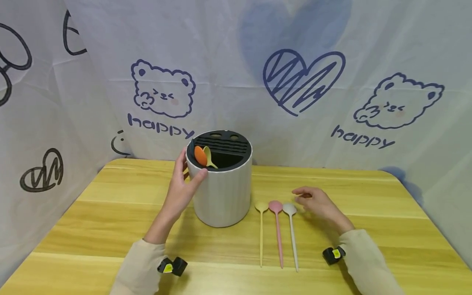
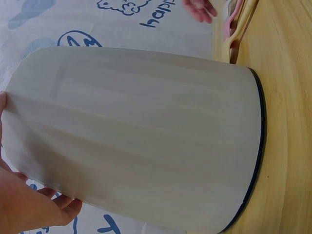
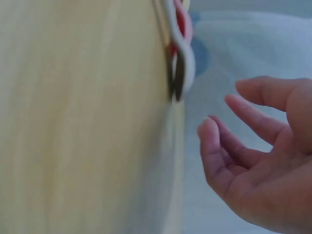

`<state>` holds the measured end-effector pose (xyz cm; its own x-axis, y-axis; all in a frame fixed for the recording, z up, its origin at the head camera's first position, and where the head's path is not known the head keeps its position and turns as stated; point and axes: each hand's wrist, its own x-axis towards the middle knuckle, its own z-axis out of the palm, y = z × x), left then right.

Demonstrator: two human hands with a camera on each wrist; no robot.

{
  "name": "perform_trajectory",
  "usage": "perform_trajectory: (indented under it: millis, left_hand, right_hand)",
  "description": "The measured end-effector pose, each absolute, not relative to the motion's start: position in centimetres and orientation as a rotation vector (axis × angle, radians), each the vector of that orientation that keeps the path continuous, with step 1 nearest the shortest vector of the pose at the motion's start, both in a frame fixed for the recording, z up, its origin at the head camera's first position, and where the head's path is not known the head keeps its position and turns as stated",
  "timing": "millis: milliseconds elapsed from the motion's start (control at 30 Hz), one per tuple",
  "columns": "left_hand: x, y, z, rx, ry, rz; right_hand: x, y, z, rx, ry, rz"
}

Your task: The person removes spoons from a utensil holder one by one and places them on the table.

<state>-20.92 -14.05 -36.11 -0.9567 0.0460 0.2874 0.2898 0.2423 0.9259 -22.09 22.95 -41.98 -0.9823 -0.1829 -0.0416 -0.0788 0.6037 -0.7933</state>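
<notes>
So we had a doodle-printed white cloth (image 1: pixel 228 49) hanging behind a pale wood-grain table (image 1: pixel 110 221). Our white, ribbed cylindrical caddy (image 1: pixel 222 200) with a black slotted top (image 1: pixel 223 144) stood near the table's back edge, our left hand (image 1: pixel 183 180) gripping its upper wall. Our right hand (image 1: pixel 320 203) was loosely bent around nothing, just beside a light-grey long-handled spoon (image 1: pixel 289 209). That one lay right of a pink long-handled spoon (image 1: pixel 275 206) and a pale-yellow long-handled spoon (image 1: pixel 262 207), handles toward the near edge. We figured they were light, stiff, smooth plastic, maybe slippery, so mid-handle was the spot to pinch. The caddy seemed rigid but easy to nudge, so the rim was our hold.
</notes>
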Motion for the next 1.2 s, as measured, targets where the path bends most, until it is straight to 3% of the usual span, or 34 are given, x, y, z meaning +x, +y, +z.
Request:
perform_trajectory:
  millis: [567, 867, 1200]
  left_hand:
    - [-21.2, -14.0, -36.3, -0.323, -2.308, -1.81]
    - [-21.2, -14.2, -36.1, -0.318, -2.305, -1.801]
    - [-21.1, -14.2, -36.1, -0.321, -2.315, -1.815]
  right_hand:
    - [-17.6, 15.4, -33.5, -0.547, 2.836, -1.563]
    - [-19.4, 11.9, -28.9, -0.75, 2.728, -1.544]
    - [-21.9, 8.4, -25.4, -0.732, 2.565, -1.459]
